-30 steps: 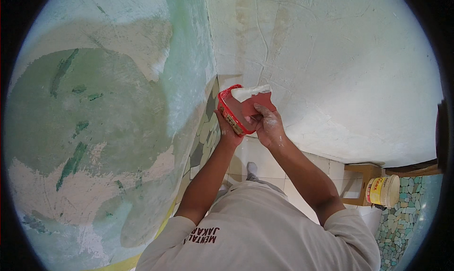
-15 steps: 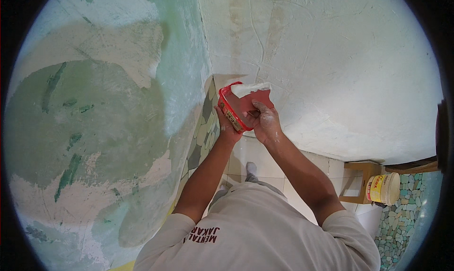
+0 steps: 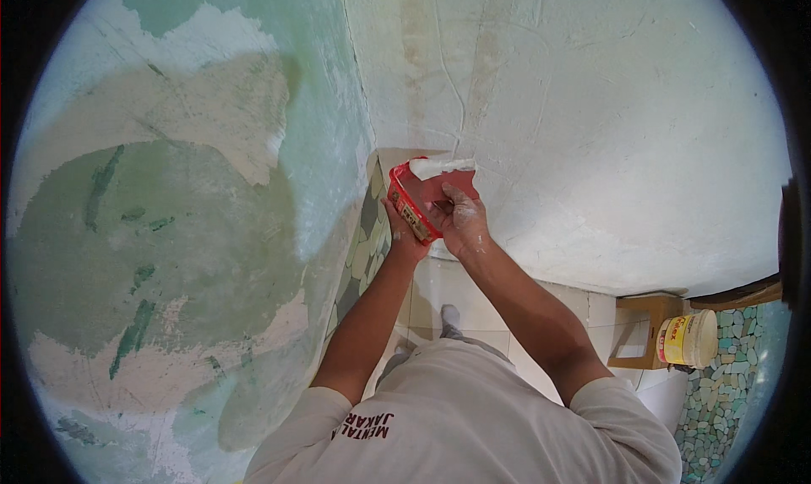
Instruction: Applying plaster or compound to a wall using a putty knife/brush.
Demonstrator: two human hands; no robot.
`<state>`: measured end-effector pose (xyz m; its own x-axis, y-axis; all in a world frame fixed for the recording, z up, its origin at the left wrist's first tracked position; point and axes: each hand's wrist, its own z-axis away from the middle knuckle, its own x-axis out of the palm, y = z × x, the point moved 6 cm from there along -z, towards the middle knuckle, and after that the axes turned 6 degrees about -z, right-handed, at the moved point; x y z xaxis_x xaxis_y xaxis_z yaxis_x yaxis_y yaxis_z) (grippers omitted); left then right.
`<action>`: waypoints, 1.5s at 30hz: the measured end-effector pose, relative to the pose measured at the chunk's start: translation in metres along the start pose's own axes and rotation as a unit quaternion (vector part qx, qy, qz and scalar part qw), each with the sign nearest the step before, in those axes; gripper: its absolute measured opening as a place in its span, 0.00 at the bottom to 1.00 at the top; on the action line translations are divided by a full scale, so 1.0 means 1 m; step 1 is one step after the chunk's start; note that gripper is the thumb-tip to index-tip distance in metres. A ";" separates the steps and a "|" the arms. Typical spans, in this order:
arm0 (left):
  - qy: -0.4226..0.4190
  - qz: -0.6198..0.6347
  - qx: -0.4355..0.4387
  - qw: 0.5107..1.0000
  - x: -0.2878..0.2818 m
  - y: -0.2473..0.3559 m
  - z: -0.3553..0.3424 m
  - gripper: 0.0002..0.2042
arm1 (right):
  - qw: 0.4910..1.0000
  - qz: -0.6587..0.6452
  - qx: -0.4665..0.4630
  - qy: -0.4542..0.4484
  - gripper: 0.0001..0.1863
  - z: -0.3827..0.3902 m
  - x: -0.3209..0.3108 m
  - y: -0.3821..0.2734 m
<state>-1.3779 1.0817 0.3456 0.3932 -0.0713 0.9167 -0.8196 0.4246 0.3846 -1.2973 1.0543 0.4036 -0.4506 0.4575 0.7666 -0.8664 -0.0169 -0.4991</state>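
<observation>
My left hand point(image 3: 405, 236) supports a red rectangular plastic tub point(image 3: 410, 215) from its left side and below, fingers wrapped round its wall. In my right hand point(image 3: 466, 219), dusted with white, is a flat red putty spreader point(image 3: 460, 181), gripped between thumb and fingers. A thick strip of white putty point(image 3: 446, 167) lies along the spreader's far edge. The spreader is over the tub's opening and hides part of its inside; whether the two touch, I cannot tell.
A patchy green wall point(image 3: 194, 231) with pale filler meets a whitish wall point(image 3: 608, 146) at a corner just beyond my hands. At right, a yellow-labelled bucket point(image 3: 688, 339) is beside a wooden stool point(image 3: 646, 307). Pale tiles point(image 3: 481, 294) cover the floor, with pebble mosaic point(image 3: 718, 408) farther right.
The walls and floor things have shifted slightly downward in view. Both hands keep their hold on the tub and spreader, a little lower and further left in the picture.
</observation>
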 end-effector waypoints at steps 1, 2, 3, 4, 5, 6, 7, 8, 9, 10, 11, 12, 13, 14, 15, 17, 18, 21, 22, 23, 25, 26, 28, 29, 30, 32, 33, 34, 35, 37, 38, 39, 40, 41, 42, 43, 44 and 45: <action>0.014 -0.002 0.007 1.000 0.001 0.000 -0.003 0.39 | 1.000 -0.001 -0.006 -0.005 0.06 -0.003 0.001 0.000; 0.028 -0.004 0.013 1.000 0.002 0.000 -0.006 0.39 | 1.000 -0.009 -0.008 -0.007 0.06 -0.007 -0.001 0.001; 0.019 -0.007 0.018 1.000 -0.002 0.001 -0.008 0.39 | 1.000 -0.016 -0.007 -0.014 0.06 -0.009 0.003 0.003; -0.003 -0.013 0.028 1.000 -0.003 0.002 -0.009 0.40 | 0.999 -0.017 -0.012 -0.024 0.06 -0.010 0.008 0.005; -0.025 -0.018 0.036 0.999 -0.006 0.002 -0.011 0.40 | 0.999 -0.025 -0.014 -0.022 0.06 -0.013 0.011 0.007; -0.037 -0.019 0.036 0.998 -0.004 0.001 -0.013 0.40 | 0.999 -0.034 -0.021 -0.019 0.06 -0.016 0.014 0.005; -0.006 -0.021 0.017 1.000 -0.006 -0.002 -0.014 0.40 | 0.998 -0.044 -0.040 0.003 0.04 -0.019 0.016 0.004; 0.026 -0.024 -0.001 0.999 -0.012 -0.005 -0.014 0.40 | 0.998 -0.045 -0.050 -0.005 0.04 -0.021 0.024 0.002; -0.065 -0.015 0.037 0.997 -0.009 0.004 -0.016 0.40 | 0.998 -0.038 -0.042 0.024 0.04 -0.019 0.035 0.006; -0.075 -0.018 0.048 0.996 -0.017 0.010 -0.017 0.40 | 0.997 -0.031 -0.034 0.054 0.04 -0.017 0.046 0.009; -0.044 -0.009 0.029 0.999 -0.016 0.006 -0.019 0.40 | 0.998 -0.015 -0.027 0.058 0.04 -0.021 0.052 0.005; -0.015 -0.002 0.011 1.000 -0.017 0.002 -0.018 0.40 | 0.998 -0.016 -0.037 0.051 0.04 -0.029 0.061 -0.003; -0.173 0.063 0.016 0.983 -0.002 0.001 -0.017 0.42 | 0.997 -0.028 -0.058 0.037 0.05 -0.040 0.075 -0.013; -0.180 0.065 0.010 0.981 0.006 -0.003 -0.019 0.42 | 0.996 -0.039 -0.078 0.029 0.06 -0.054 0.084 -0.025; -0.133 0.045 -0.006 0.990 0.011 -0.010 -0.021 0.44 | 0.992 -0.047 -0.115 0.022 0.07 -0.063 0.095 -0.044; -0.077 0.023 -0.015 0.997 0.006 -0.011 -0.020 0.46 | 0.989 -0.071 -0.126 0.014 0.09 -0.061 0.133 -0.069; -0.111 0.026 0.006 0.993 0.000 -0.002 -0.018 0.48 | 0.992 -0.084 -0.098 0.012 0.09 -0.046 0.163 -0.072; -0.149 0.034 0.007 0.988 0.006 -0.003 -0.021 0.50 | 0.989 -0.075 -0.121 -0.042 0.10 -0.027 0.215 -0.103; -0.148 0.037 0.007 0.988 0.008 -0.002 -0.021 0.50 | 0.988 -0.069 -0.127 -0.045 0.10 -0.016 0.227 -0.108; -0.148 0.039 0.003 0.988 0.012 -0.002 -0.022 0.48 | 0.988 -0.070 -0.128 -0.042 0.10 -0.008 0.235 -0.114; -0.118 0.033 0.002 0.992 0.017 -0.001 -0.025 0.47 | 0.986 -0.045 -0.142 -0.068 0.10 0.007 0.249 -0.125; -0.087 0.027 0.006 0.996 0.015 0.002 -0.026 0.46 | 0.987 -0.044 -0.141 -0.069 0.10 0.018 0.250 -0.124; -0.079 0.039 0.005 0.996 0.012 0.010 -0.023 0.45 | 0.986 -0.018 -0.139 -0.095 0.10 0.038 0.246 -0.113; -0.078 0.050 -0.003 0.996 0.016 0.010 -0.023 0.44 | 0.985 -0.017 -0.143 -0.095 0.10 0.041 0.236 -0.113; -0.080 0.051 -0.005 0.995 0.019 0.009 -0.022 0.44 | 0.980 0.009 -0.151 -0.127 0.10 0.039 0.225 -0.111; -0.114 0.021 0.052 0.992 0.021 0.017 -0.012 0.43 | 0.972 0.052 -0.159 -0.166 0.09 0.046 0.203 -0.099; -0.113 0.022 0.054 0.992 0.019 0.019 -0.007 0.43 | 0.969 0.069 -0.165 -0.171 0.09 0.055 0.190 -0.092; -0.089 0.012 0.043 0.995 0.012 0.018 -0.001 0.42 | 0.969 0.070 -0.163 -0.172 0.09 0.057 0.175 -0.085; -0.064 0.001 0.032 0.997 0.005 0.015 0.006 0.41 | 0.972 0.068 -0.159 -0.161 0.09 0.049 0.155 -0.077; -0.051 0.003 0.051 0.997 -0.011 0.009 0.023 0.40 | 0.981 0.055 -0.147 -0.118 0.08 0.030 0.114 -0.060; -0.039 0.005 0.070 0.997 -0.023 0.007 0.033 0.39 | 0.986 0.043 -0.137 -0.088 0.07 0.020 0.096 -0.049; -0.078 0.030 0.069 0.994 -0.031 0.002 0.044 0.39 | 0.986 0.042 -0.133 -0.091 0.07 0.008 0.083 -0.034; -0.077 0.029 0.070 0.994 -0.037 -0.002 0.053 0.39 | 0.990 0.041 -0.118 -0.063 0.07 -0.006 0.062 -0.020; -0.061 0.047 0.061 0.995 -0.044 -0.005 0.063 0.40 | 0.993 0.041 -0.101 -0.036 0.07 -0.018 0.051 -0.009; -0.045 0.065 0.052 0.996 -0.052 -0.009 0.073 0.41 | 0.994 0.041 -0.095 -0.037 0.07 -0.022 0.052 0.000; -0.041 0.064 0.055 0.996 -0.058 -0.011 0.084 0.41 | 0.995 0.031 -0.098 -0.007 0.06 -0.027 0.053 0.011; -0.036 0.056 0.064 0.996 -0.064 -0.012 0.097 0.40 | 0.995 0.019 -0.099 0.023 0.06 -0.031 0.054 0.023; -0.037 0.049 0.064 0.996 -0.061 -0.015 0.101 0.39 | 0.994 0.008 -0.110 0.007 0.07 -0.045 0.058 0.022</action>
<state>-1.4321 0.9882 0.2953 0.2798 -0.1037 0.9544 -0.9011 0.3145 0.2983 -1.3332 1.1203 0.4191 -0.4593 0.4713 0.7529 -0.7908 0.1691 -0.5883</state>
